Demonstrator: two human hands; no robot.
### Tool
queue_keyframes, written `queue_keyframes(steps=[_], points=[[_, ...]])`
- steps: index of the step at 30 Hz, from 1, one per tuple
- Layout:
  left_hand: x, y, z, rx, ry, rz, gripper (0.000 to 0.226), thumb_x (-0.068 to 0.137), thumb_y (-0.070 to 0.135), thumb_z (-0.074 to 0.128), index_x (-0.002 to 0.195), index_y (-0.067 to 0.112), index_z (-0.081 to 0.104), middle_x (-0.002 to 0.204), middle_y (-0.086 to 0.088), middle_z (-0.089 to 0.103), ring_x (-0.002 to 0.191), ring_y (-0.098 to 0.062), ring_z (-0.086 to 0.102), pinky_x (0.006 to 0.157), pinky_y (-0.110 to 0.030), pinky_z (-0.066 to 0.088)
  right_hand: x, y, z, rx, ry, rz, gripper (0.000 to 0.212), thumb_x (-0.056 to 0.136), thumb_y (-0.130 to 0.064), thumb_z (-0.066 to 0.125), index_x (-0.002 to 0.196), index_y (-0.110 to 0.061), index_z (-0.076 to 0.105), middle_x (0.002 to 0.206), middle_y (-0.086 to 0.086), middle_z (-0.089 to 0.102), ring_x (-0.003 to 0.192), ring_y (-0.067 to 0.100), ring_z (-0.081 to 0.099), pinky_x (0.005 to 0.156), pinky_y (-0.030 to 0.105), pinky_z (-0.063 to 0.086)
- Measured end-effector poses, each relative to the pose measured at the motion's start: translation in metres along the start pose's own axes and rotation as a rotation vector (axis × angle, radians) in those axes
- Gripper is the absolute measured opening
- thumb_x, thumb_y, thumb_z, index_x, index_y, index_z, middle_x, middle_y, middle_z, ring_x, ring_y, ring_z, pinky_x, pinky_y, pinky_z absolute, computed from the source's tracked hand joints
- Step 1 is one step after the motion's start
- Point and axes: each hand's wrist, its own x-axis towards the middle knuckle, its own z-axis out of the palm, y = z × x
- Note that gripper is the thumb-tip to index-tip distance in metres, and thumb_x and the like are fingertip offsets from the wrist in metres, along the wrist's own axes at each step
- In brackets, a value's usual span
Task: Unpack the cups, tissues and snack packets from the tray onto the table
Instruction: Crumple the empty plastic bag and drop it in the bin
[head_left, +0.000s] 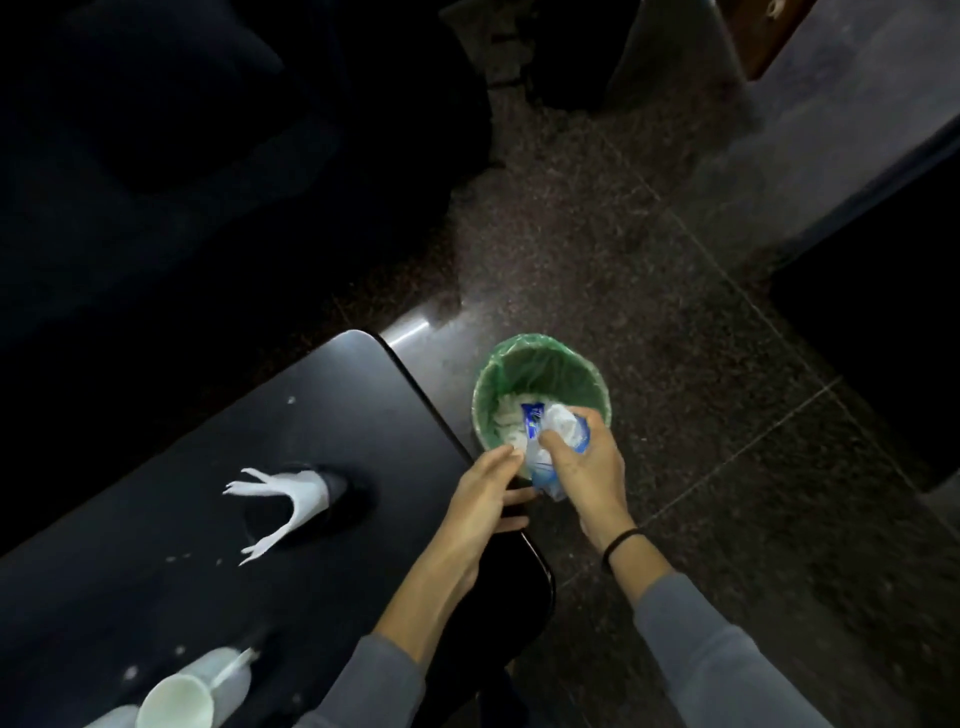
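right hand (584, 467) grip clenching crumpled blue-white plastic packet (558, 441) over green-lined round bin (540, 364) | left hand (485, 483) grip released, beside packet | dark bench (260, 441) lying left

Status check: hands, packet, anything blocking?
Right hand grips crumpled blue-white packet over green-lined bin. Left hand open beside it. Nothing blocking.

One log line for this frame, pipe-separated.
right hand: grips crumpled blue-white wrapper over green-lined bin | left hand: open, beside wrapper | white cup: on black table
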Motion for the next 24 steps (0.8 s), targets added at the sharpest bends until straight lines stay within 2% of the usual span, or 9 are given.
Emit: queue_keyframes(steps=[3, 6, 9, 12, 16, 19, 24], points=[[0.029, -0.002, 0.006, 0.032, -0.001, -0.011, 0.037, 0.102, 0.033, 0.056, 0.137, 0.023, 0.056, 0.12, 0.007, 0.07, 0.104, -0.015, 0.072, 0.086, -0.037, 0.059, 0.04, 0.017, 0.011, -0.072, -0.082, 0.085, 0.051, 0.087, -0.038, 0.073, 0.133, -0.027, 0.052, 0.126, 0.003, 0.041, 0.111, 0.026, 0.056, 0.099, 0.04, 0.05], [0.053, -0.001, 0.01, 0.034, 0.001, -0.017, 0.034, 0.102, 0.032, 0.056, 0.134, 0.023, 0.058, 0.121, 0.005, 0.068, 0.107, -0.016, 0.07, 0.087, -0.037, 0.058, 0.07, 0.03, 0.02, -0.149, -0.132, 0.061, 0.059, 0.088, -0.035, 0.073, 0.142, -0.03, 0.048, 0.127, -0.001, 0.031, 0.116, 0.025, 0.052, 0.1, 0.034, 0.046], [0.07, 0.001, 0.012, 0.042, 0.011, -0.007, 0.029, 0.102, 0.031, 0.057, 0.129, 0.024, 0.06, 0.114, 0.012, 0.066, 0.11, -0.017, 0.068, 0.088, -0.038, 0.058, 0.09, 0.034, 0.027, -0.158, -0.093, 0.067, 0.061, 0.086, -0.03, 0.076, 0.142, -0.03, 0.051, 0.143, 0.005, 0.034, 0.126, 0.026, 0.05, 0.103, 0.034, 0.042], [0.079, 0.0, 0.011, 0.05, 0.018, -0.001, 0.026, 0.102, 0.031, 0.057, 0.126, 0.025, 0.061, 0.113, 0.014, 0.065, 0.112, -0.017, 0.068, 0.087, -0.037, 0.058, 0.1, 0.035, 0.029, -0.162, -0.084, 0.089, 0.06, 0.087, -0.034, 0.077, 0.142, -0.03, 0.052, 0.154, 0.008, 0.03, 0.135, 0.029, 0.045, 0.11, 0.04, 0.041], [0.082, -0.003, 0.008, 0.049, 0.032, -0.013, 0.027, 0.102, 0.03, 0.056, 0.127, 0.022, 0.064, 0.126, 0.008, 0.064, 0.11, -0.015, 0.069, 0.086, -0.037, 0.059, 0.1, 0.035, 0.027, -0.177, -0.093, 0.061, 0.053, 0.088, -0.032, 0.075, 0.137, -0.024, 0.057, 0.149, 0.01, 0.037, 0.134, 0.027, 0.045, 0.104, 0.031, 0.039], [0.08, -0.004, 0.005, 0.034, 0.029, -0.008, 0.024, 0.101, 0.031, 0.057, 0.123, 0.023, 0.066, 0.127, 0.006, 0.066, 0.11, -0.014, 0.069, 0.082, -0.034, 0.061, 0.097, 0.033, 0.026, -0.216, -0.093, 0.027, 0.047, 0.089, -0.029, 0.075, 0.133, -0.018, 0.061, 0.142, 0.01, 0.045, 0.131, 0.026, 0.047, 0.098, 0.027, 0.037], [0.073, -0.005, 0.002, 0.016, 0.036, 0.004, 0.019, 0.101, 0.029, 0.057, 0.116, 0.024, 0.069, 0.123, 0.004, 0.069, 0.111, -0.015, 0.068, 0.082, -0.033, 0.061, 0.085, 0.03, 0.026, -0.211, -0.093, -0.008, 0.038, 0.089, -0.023, 0.075, 0.126, -0.013, 0.067, 0.138, 0.013, 0.055, 0.125, 0.027, 0.055, 0.105, 0.033, 0.043]])
